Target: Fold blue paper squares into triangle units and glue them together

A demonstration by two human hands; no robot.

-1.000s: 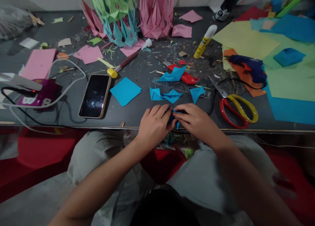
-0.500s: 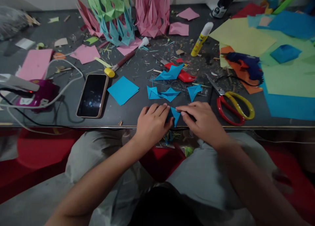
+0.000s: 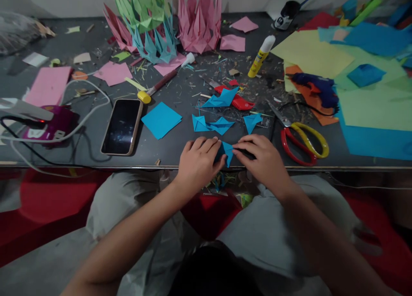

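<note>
Small blue fold [image 3: 228,149] at the front edge of the surface [image 3: 167,150], right of that edge's midpoint, lying between two hands. The left hand [image 3: 198,160] covers the fold's left part, its fingers bent and set side by side, the thumb near the fold's lower point; whether these digits pinch or merely press cannot be told. The right hand [image 3: 262,158] pinches the fold's right corner between thumb and index finger; its other fingers curl behind, partly hidden.

Just beyond the hands, further blue folds [image 3: 222,99] lie on and beside a clear ruler [image 3: 238,115]; the farthest partly overlaps a red cutter [image 3: 243,103]. To the left, near the front edge, are a stack of blue squares [image 3: 162,120] and a phone [image 3: 121,127], its screen dark. To the right, open scissors [image 3: 304,143] rest with their handles toward the front edge.

Farther back, a glue stick [image 3: 259,59] stands upright or nearly so. Sheets of coloured paper [image 3: 380,102] spread over the right end of the surface, with a blue glue gun [image 3: 317,90] at their left side. Paper crowns [image 3: 199,27] in pink, green and turquoise stand along the rear edge, left of its middle. A black-and-white bottle [image 3: 286,17] occupies the same edge farther right.
</note>
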